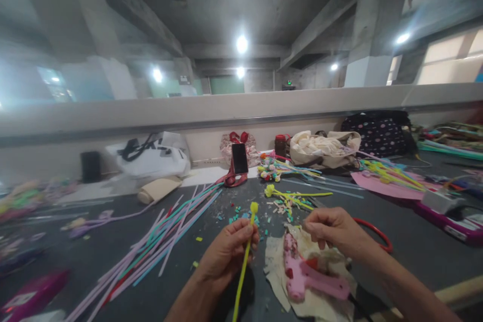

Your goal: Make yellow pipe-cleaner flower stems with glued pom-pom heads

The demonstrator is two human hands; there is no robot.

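Observation:
My left hand (228, 249) pinches a yellow pipe-cleaner stem (242, 279) between thumb and fingers; the stem stands tilted and carries a small yellow knob at its top. To the right, my right hand (334, 229) is closed, its fingertips pressed together, and whatever they may hold is too small to make out. Just below that hand a pink hot glue gun (300, 276) lies on a crumpled, stained sheet (275, 261). Beyond both hands, small cut bits (283, 206) in teal, pink and yellow are scattered around another yellow stem (309, 194) with a flower-like head.
Long pipe cleaners (162, 241) lie across the dark table at left. A phone (239, 158) leans at the back, near a bunch of finished flowers (269, 167), a cream cloth bag (324, 148) and a white bag (169, 156). A red ring-shaped object (385, 239) lies behind my right forearm.

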